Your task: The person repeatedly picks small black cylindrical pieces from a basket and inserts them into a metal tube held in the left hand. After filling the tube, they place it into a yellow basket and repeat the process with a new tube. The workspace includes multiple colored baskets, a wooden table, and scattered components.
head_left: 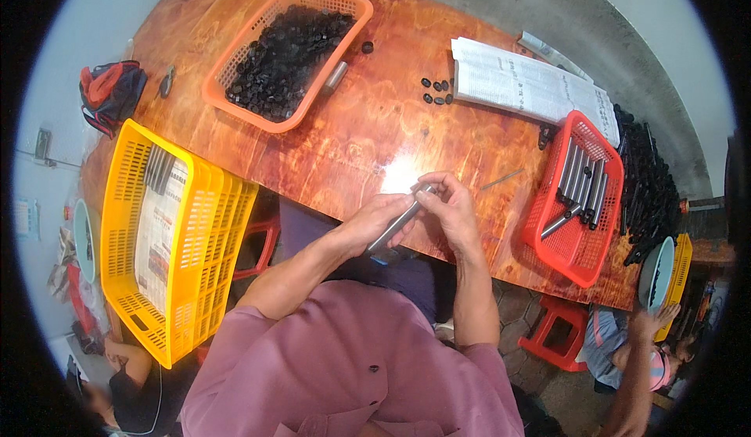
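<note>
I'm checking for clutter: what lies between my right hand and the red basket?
Head view: a thin rod lies on the table between your right hand and the red basket.

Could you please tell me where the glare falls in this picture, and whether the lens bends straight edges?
Head view: bright glare on the table, just beyond the left hand and right hand; head view: the table's far edge curves, corners are black; head view: the tube looks fairly sharp.

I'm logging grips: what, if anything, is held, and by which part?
A grey, cylindrical metal tube: the left hand grips around its middle; the right hand holds its far end.
</note>
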`<move>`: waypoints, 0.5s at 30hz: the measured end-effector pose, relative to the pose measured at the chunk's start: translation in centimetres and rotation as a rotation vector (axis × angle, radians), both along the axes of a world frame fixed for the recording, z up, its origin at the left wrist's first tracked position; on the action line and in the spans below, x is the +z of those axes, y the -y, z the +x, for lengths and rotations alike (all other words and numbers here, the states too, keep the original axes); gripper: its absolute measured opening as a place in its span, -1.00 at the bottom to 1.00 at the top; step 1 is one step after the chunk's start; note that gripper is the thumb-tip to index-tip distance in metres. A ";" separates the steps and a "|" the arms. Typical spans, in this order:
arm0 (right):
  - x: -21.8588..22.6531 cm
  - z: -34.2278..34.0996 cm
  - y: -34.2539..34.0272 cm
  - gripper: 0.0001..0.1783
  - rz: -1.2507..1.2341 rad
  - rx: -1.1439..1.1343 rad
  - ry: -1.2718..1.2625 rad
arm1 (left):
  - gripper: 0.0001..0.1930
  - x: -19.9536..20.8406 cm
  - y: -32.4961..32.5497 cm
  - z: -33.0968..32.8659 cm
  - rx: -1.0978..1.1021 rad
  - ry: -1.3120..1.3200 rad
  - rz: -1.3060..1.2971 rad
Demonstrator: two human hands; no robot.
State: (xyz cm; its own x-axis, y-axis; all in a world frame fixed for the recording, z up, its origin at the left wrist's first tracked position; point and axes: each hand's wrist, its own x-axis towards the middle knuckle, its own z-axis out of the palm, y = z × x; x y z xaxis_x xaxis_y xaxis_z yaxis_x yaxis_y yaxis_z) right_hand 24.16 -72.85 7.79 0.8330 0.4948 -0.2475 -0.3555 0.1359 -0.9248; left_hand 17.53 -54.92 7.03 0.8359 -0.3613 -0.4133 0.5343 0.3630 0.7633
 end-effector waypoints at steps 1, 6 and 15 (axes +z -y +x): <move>0.1 0.0 0.0 -0.66 0.001 -0.009 -0.002 | -0.53 0.0 -0.1 0.0 -0.006 0.013 0.001; 0.9 0.2 0.2 -0.65 -0.010 -0.044 0.061 | -0.52 -0.9 0.0 -0.1 0.011 0.044 -0.055; 0.6 0.4 0.4 -0.64 0.001 -0.030 0.078 | -0.54 -0.3 -0.3 -0.6 -0.011 0.059 -0.050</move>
State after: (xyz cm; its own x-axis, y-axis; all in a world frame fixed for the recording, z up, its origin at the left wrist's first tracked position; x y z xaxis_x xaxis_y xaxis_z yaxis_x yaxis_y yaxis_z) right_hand 24.60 -73.26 8.44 0.8642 0.4693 -0.1812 -0.2785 0.1464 -0.9492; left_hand 16.91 -54.65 6.68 0.8539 -0.3897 -0.3448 0.4934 0.3956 0.7746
